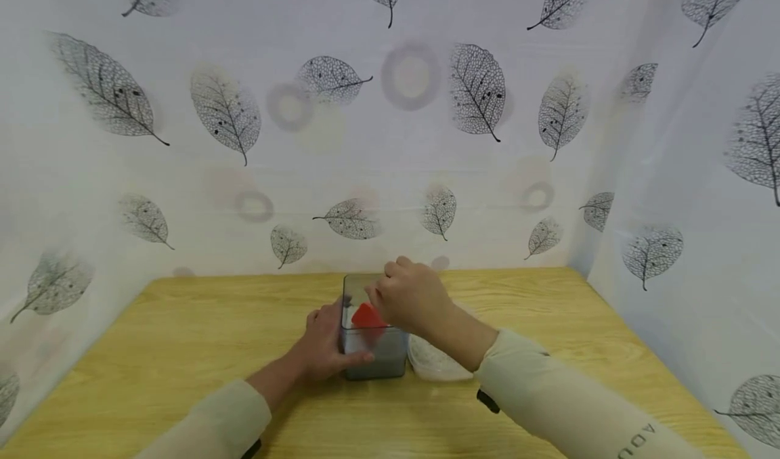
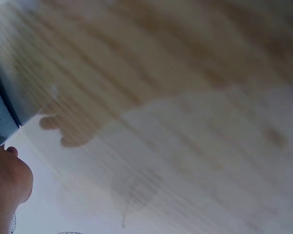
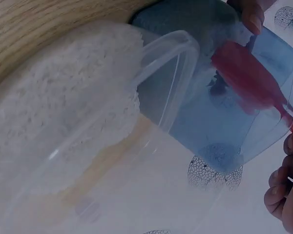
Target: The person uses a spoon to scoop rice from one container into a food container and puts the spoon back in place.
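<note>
A clear blue-grey box [image 1: 378, 364] stands upright on the table. My left hand [image 1: 323, 344] grips its left side, thumb along the front. Above the open top, my right hand [image 1: 417, 300] holds a red scoop [image 3: 249, 78] by its handle, fingers curled. The scoop's head sits inside the box in the right wrist view, seen through the wall. Just right of the box is a clear plastic tub [image 1: 439, 371] of white rice [image 3: 63, 97], partly hidden under my right forearm. Only a corner of the box [image 2: 0, 107] shows in the left wrist view.
The wood-grain table [image 1: 213, 330] runs back to a white leaf-patterned curtain [image 1: 390, 154], which also encloses both sides. In the right wrist view, the tub's curved clear rim [image 3: 180, 48] lies close against the box.
</note>
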`<state>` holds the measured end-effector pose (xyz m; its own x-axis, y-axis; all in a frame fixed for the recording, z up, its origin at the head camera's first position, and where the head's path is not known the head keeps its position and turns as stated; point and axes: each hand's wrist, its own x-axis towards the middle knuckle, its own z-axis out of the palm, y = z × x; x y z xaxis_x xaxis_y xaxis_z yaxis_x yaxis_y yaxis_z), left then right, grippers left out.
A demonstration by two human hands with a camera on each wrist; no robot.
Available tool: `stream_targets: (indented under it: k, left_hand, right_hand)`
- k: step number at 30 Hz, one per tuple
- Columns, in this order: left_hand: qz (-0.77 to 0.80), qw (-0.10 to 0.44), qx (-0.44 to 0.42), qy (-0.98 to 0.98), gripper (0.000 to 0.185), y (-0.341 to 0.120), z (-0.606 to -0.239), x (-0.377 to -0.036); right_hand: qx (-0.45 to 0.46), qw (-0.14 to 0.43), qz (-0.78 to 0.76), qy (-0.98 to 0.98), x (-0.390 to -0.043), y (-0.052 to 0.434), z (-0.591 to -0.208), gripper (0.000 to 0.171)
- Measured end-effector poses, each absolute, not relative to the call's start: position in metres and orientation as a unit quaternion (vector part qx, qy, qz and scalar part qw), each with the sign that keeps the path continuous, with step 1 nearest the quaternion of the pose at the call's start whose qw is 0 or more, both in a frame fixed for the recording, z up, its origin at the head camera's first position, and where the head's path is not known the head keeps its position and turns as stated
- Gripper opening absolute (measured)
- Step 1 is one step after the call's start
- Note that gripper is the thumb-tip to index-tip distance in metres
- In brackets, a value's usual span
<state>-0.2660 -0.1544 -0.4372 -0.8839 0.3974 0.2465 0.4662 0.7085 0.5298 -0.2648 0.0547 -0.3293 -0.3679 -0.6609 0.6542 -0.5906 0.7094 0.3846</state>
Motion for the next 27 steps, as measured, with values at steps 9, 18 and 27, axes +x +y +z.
stream_targets:
  k: [9,18,27]
  left_hand:
    - [-0.309,0.079,-0.245,-0.916,0.108,-0.154,-0.438,-0.266]
    - [-0.306,0.064,-0.244,-0.918,0.108,-0.156,-0.437,-0.268]
    - [-0.312,0.055,-0.242,-0.917,0.109,-0.154,-0.438,-0.268]
  right_hand:
    - [0.297,0.213,0.021,-0.931,-0.255,0.046,-0.327,0.042]
    - [0.263,0.155,0.063,-0.95,-0.258,0.046,-0.333,0.047]
    - [0.249,0.144,0.092,-0.953,-0.261,0.049,-0.338,0.051]
